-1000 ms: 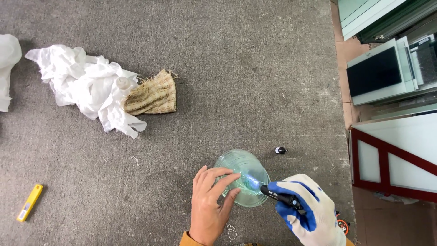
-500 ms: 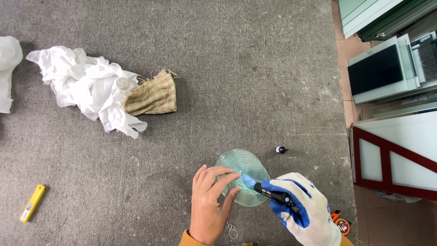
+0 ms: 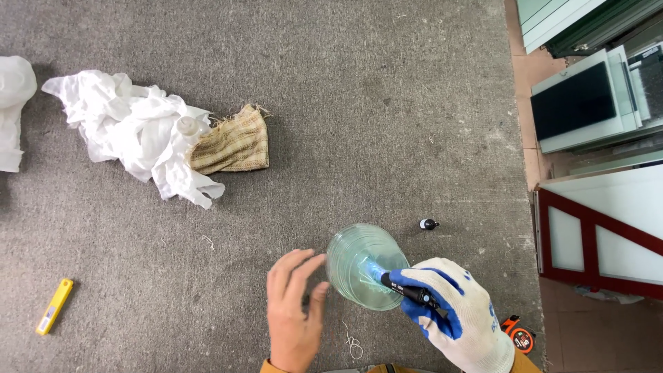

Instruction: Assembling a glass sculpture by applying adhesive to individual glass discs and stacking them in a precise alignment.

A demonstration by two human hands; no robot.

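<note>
A round stack of clear greenish glass discs [image 3: 359,259] lies on the grey carpeted surface [image 3: 359,103]. My right hand [image 3: 459,321], in a white glove with blue fingertips, grips a black marker pen [image 3: 409,291] whose tip rests on the glass. My bare left hand [image 3: 295,307] hovers flat just left of the discs, fingers apart, apparently not touching them and holding nothing. A small black pen cap [image 3: 428,224] lies on the carpet just right of the discs.
A crumpled white cloth [image 3: 131,131] and a tan woven rag [image 3: 235,144] lie at upper left, more white cloth [image 3: 14,110] at the left edge. A yellow utility knife [image 3: 54,306] lies at lower left. Framed glass panels [image 3: 594,228] and an orange tape measure [image 3: 519,335] are at right.
My left hand has slid off the glass discs to the left. My right hand has kept the marker on the glass, shifting slightly.
</note>
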